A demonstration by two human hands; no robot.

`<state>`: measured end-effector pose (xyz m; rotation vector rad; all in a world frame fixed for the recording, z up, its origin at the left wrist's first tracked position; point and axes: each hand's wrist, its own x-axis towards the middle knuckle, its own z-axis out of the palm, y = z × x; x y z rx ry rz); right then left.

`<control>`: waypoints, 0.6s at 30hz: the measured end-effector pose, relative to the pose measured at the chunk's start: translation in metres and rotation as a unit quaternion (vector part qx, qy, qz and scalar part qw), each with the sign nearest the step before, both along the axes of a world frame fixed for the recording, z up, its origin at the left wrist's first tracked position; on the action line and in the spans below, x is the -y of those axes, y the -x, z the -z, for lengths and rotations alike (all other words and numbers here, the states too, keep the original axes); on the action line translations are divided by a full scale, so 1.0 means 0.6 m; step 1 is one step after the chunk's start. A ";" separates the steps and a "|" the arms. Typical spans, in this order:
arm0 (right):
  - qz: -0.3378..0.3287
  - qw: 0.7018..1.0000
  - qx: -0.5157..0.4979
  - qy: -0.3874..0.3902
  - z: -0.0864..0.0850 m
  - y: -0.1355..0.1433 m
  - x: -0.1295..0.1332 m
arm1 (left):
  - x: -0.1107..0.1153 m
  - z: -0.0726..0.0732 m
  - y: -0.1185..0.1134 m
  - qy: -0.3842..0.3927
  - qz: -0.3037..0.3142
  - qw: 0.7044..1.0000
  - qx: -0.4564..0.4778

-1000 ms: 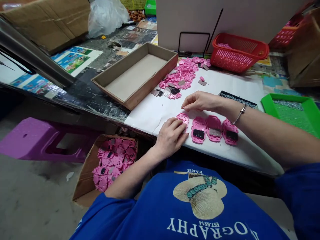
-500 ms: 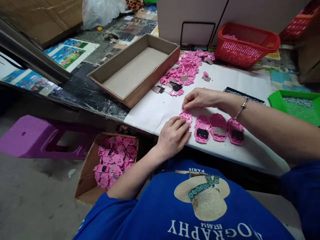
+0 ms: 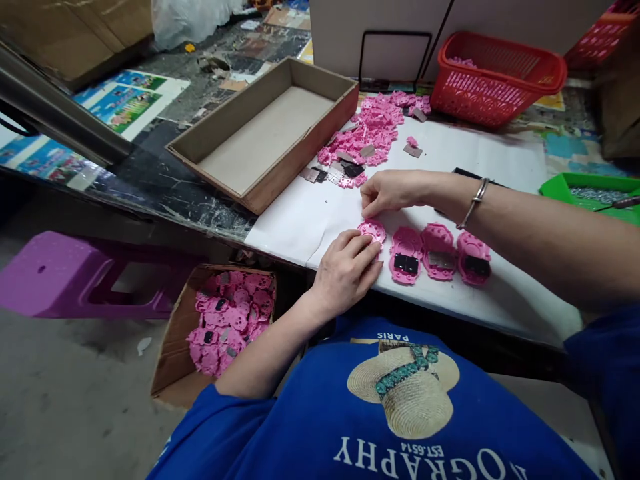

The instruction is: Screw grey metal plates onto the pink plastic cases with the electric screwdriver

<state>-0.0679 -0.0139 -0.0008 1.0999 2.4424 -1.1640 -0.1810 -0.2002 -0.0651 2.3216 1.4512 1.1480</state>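
Pink plastic shell [image 3: 371, 227] sat on the counter [image 3: 287, 230], just right of frame centre: rounded end toward frame top, long axis looked near-vertical, lower part hidden. Left hand [image 3: 346, 270] half-curled over it; grip underneath hidden. Right hand [image 3: 391, 192] pinched nearly closed at its top edge, contents unclear. Three moulded shells [image 3: 439, 235] alongside, right, near-parallel, smooth plates inset.

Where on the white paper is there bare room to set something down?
Bare paper shows between the brown tray and left hand, and just in front of the basket, left of the green tray. It is crowded at the pink pile and along the pink shells beside the left hand.
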 end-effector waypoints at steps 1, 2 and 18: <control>-0.007 1.000 0.012 -0.008 -0.002 0.004 0.001 | 0.000 0.000 0.000 0.001 0.000 1.000 -0.001; -0.010 0.999 0.027 -0.015 -0.004 0.007 0.003 | 0.000 0.001 0.000 0.001 0.001 1.000 -0.001; 0.250 0.929 -0.144 0.232 -0.043 -0.069 0.010 | -0.001 0.003 0.004 -0.029 0.007 0.999 0.023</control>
